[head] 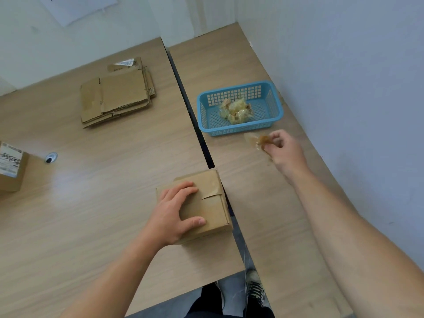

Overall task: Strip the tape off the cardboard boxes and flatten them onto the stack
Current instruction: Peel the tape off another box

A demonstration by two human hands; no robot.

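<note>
A small closed cardboard box (212, 204) stands at the right edge of the left table. My left hand (173, 214) rests on its top, fingers spread and thumb along the near side. My right hand (283, 149) hovers over the right table and pinches a crumpled strip of clear tape (254, 140), just in front of the blue basket (273, 121). Balled-up tape pieces (236, 110) lie inside the basket. A stack of flattened cardboard (115, 99) lies farther back on the left table.
Another box with a shipping label (11, 167) sits at the left edge. A small round black-and-white object (50, 157) lies beside it. A dark gap (195, 125) runs between the two tables. A wall stands close on the right. My shoes (254, 288) show below.
</note>
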